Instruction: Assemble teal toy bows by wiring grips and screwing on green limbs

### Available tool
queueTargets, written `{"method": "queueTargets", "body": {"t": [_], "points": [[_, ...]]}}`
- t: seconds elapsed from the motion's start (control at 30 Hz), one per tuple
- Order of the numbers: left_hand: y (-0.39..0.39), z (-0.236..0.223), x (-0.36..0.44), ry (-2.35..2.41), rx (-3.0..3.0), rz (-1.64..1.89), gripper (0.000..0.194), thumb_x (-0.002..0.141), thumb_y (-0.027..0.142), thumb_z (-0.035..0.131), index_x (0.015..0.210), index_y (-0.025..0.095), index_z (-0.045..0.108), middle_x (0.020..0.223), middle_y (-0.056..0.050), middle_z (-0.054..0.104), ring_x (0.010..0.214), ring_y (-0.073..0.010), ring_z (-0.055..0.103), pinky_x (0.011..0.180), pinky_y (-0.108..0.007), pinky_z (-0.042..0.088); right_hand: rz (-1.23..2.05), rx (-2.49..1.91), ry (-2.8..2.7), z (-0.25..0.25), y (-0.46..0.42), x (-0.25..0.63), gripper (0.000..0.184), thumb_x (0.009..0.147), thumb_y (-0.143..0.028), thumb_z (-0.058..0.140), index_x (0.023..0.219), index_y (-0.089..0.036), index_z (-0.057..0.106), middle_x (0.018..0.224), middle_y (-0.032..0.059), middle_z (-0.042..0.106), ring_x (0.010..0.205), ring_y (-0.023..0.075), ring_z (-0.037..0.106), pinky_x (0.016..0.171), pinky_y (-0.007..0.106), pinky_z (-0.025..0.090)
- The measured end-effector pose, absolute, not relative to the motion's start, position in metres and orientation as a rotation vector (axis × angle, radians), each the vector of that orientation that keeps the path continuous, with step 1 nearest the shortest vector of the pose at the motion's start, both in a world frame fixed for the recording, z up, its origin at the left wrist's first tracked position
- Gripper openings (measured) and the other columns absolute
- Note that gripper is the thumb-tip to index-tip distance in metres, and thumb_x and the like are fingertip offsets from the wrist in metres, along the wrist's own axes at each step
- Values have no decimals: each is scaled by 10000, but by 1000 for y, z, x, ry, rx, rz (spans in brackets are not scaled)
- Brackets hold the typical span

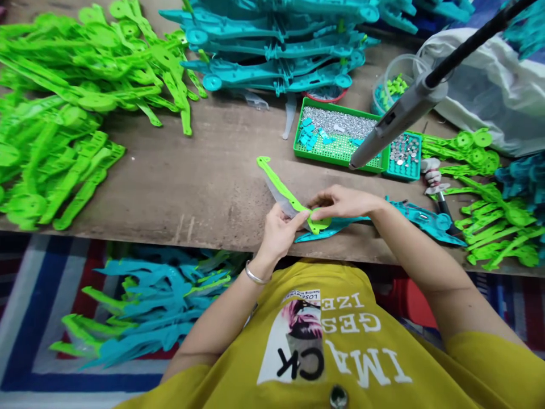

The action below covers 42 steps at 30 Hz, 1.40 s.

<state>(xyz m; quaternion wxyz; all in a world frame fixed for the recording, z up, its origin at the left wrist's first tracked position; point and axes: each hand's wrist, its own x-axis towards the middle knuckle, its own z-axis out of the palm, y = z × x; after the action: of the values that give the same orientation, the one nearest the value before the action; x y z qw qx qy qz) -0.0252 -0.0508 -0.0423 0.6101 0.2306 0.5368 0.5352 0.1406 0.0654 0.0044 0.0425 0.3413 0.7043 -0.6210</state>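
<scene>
1. We look down on a long wooden surface (179,187), with a striped rug (34,318) below its near edge and blue and green plastic parts (149,307) heaped on the rug.
2. Bright green plastic parts (63,96) cover the surface's left end, and a stack of teal plastic parts (272,51) lines its far edge.
3. A white bag (481,91) sits at the far right corner.
4. Near the far edge we see a green tray (336,153) of silver studs, a smaller teal tray (402,156), and a clear cup (395,85).
5. A grey tool (400,116) hangs above the trays.
6. Near the front edge, our left hand (279,233) curls around a green plastic piece (289,193) with clear film along it, while our right hand (344,201) pinches its round end.
7. A teal plastic piece (421,218) lies just beneath and beside them.
</scene>
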Motion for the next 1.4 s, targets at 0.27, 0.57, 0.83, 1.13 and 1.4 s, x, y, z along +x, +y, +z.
{"method": "queueTargets", "body": {"t": [0.27,0.57,0.83,1.13,1.4], "points": [[-56,-40,-9,1245,487,1245,661,611,413,951,1101,170,580,1033,-58,776,865,-181,753,786,-314,622,-1960,1133,2000,5,66,156,418,702,-406,814,1019,-134,795,866,40,777,737,145,640,689,266,501],[-54,-42,2,1227,522,1159,759,505,276,989,1119,161,558,1080,-110,794,956,-243,776,864,-372,638,-2107,1118,1908,-1,73,160,403,661,-398,842,961,-135,788,851,24,772,717,128,624,730,274,507],[-44,-47,15,1180,472,1165,718,604,329,954,1143,172,507,1037,-99,800,900,-203,777,872,-350,612,-1783,1375,2212,8,77,175,362,696,-467,837,873,-160,764,813,31,749,722,145,627,692,281,481],[-42,-41,-15,1244,653,1000,634,749,600,812,1128,162,554,927,-77,789,828,-211,771,815,-340,609,-768,2927,2914,13,58,188,580,690,-515,876,1073,-255,526,974,6,602,773,144,593,694,314,522],[-73,-37,-26,1603,1448,991,695,886,453,738,1441,178,423,1009,-72,725,834,-196,743,754,-339,634,-1593,2249,3120,30,98,167,459,850,-444,731,1246,-289,557,995,29,693,897,192,685,804,361,595]]}}
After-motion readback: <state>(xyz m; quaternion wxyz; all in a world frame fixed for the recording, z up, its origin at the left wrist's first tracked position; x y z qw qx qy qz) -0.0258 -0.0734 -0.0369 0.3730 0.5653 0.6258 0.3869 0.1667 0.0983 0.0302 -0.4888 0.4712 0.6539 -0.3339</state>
